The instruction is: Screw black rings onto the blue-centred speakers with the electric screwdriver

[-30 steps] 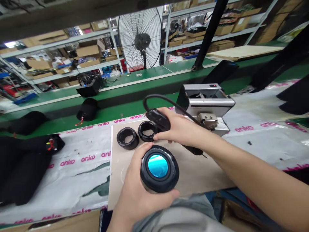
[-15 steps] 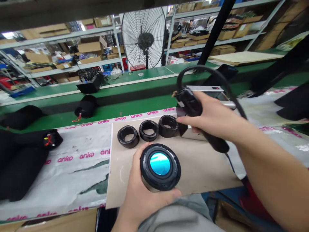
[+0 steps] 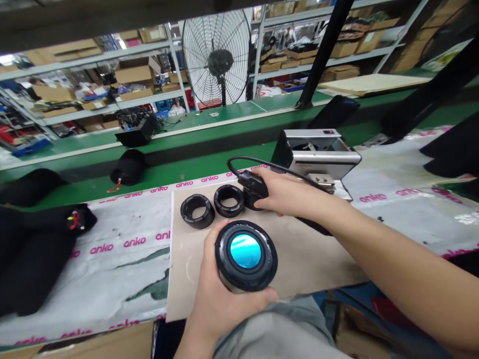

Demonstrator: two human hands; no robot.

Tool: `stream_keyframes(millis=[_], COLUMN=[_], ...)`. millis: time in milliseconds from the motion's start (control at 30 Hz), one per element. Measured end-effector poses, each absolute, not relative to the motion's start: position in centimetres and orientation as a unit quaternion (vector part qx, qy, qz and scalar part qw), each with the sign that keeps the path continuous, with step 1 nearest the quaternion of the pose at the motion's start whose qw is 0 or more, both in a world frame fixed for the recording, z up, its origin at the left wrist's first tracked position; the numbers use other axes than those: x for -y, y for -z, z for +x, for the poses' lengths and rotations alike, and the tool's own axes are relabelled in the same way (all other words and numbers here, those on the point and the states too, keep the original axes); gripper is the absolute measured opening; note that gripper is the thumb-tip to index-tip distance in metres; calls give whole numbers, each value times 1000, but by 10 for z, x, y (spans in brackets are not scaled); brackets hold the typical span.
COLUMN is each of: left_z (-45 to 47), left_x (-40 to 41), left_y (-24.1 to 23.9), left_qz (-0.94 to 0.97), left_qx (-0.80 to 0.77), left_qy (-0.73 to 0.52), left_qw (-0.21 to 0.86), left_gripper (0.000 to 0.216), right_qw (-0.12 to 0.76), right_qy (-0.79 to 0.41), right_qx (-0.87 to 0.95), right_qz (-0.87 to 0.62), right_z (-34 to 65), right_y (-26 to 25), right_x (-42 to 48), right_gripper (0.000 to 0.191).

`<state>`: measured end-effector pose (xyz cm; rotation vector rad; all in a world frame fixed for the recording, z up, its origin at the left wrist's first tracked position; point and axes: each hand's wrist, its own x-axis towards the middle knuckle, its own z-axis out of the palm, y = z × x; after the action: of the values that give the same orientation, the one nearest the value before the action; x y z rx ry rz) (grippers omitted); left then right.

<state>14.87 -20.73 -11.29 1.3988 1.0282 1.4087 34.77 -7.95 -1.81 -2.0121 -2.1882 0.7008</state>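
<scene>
Partly hidden, 1 ring [image 3: 250,201], behind right hand [image 3: 286,193]

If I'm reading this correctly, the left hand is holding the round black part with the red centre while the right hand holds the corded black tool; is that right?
Not quite: the centre is bright blue, not red, as the head view shows. The left hand does hold the round black part, and the right hand the corded black tool.

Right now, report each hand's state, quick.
Left hand: closed around the blue-centred round black part.
Right hand: holding a black corded tool; whether it also grips the rightmost black ring cannot be told.
</scene>
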Motion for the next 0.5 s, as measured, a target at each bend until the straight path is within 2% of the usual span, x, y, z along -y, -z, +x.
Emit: stream_keyframes(millis=[167, 300, 400, 500], left_z=[149, 146, 147, 150], left_x=[208, 211, 213, 213], left_y=[113, 109, 96, 80], left_qz=[553, 553, 561, 550], left_qx=[-402, -431, -456, -459], left_qy=[-568, -547, -530, -530], left_qw=[458, 456, 444, 455], left_gripper=[107, 113, 119, 115], right_qw=[42, 94, 170, 185], right_qy=[-217, -220, -249, -190], right_qx=[710, 685, 722, 784], right_qz=[-669, -688, -622, -562], right_z=[350, 359, 368, 372], right_y=[16, -6, -18, -19], right_x=[79, 103, 133, 160], right_gripper=[75, 72, 72, 65])
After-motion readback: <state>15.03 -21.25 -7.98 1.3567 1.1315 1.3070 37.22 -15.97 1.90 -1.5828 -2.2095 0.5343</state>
